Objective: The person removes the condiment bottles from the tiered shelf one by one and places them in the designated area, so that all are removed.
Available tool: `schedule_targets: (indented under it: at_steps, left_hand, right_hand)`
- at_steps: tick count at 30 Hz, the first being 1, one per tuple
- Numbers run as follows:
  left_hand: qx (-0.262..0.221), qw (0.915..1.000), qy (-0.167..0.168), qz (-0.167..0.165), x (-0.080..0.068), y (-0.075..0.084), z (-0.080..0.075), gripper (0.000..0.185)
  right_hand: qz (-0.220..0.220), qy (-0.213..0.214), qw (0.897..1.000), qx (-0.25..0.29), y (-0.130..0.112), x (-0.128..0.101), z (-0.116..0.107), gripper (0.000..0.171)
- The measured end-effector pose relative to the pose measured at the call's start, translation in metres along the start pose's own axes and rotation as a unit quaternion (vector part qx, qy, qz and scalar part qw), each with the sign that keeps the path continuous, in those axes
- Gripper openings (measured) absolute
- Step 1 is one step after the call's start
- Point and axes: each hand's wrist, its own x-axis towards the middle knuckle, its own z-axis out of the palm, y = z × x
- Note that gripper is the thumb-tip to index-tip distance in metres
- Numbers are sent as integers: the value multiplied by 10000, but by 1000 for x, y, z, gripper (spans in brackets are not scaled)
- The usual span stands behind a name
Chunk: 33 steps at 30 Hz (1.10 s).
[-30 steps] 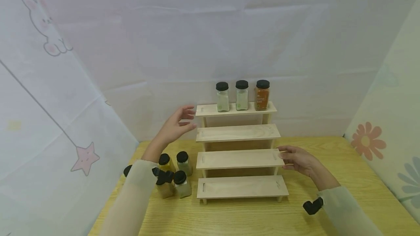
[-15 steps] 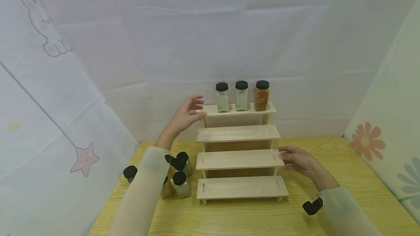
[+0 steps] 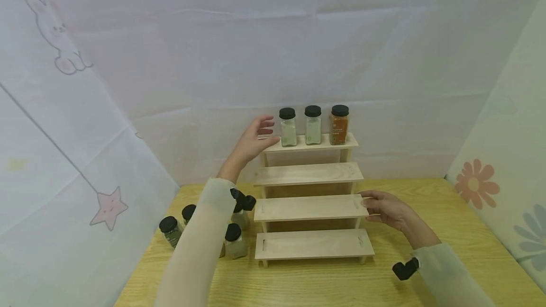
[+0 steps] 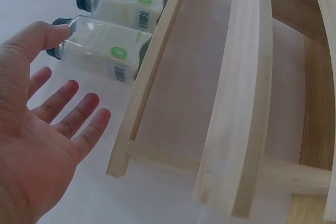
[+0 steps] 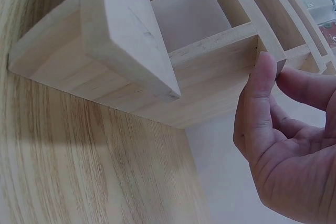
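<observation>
A four-step wooden rack stands on the table. Its top step carries a white-powder jar, a pale jar and an orange spice jar, all with black lids. My left hand hovers open with spread fingers just left of the white-powder jar, not touching it. In the left wrist view the left hand has its thumb close to the white-powder jar. My right hand pinches the right end of the second step from the bottom. In the right wrist view the thumb presses on that step's end.
Several black-lidded jars stand on the yellow wooden table left of the rack, partly hidden by my left sleeve. White printed cloth walls close in the back and both sides. The lower three steps hold nothing.
My left hand has risen and moved right from beside the rack's left edge to close by the white-powder jar. The right hand has kept its hold on the step.
</observation>
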Motion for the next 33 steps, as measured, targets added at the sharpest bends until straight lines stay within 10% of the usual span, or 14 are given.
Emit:
schedule_targets:
  at_steps: [33]
  left_hand:
    - [-280,9988,380,-101,41,3,30,69]
  right_hand:
    - [30,36,10000,68,2,2,-1,71]
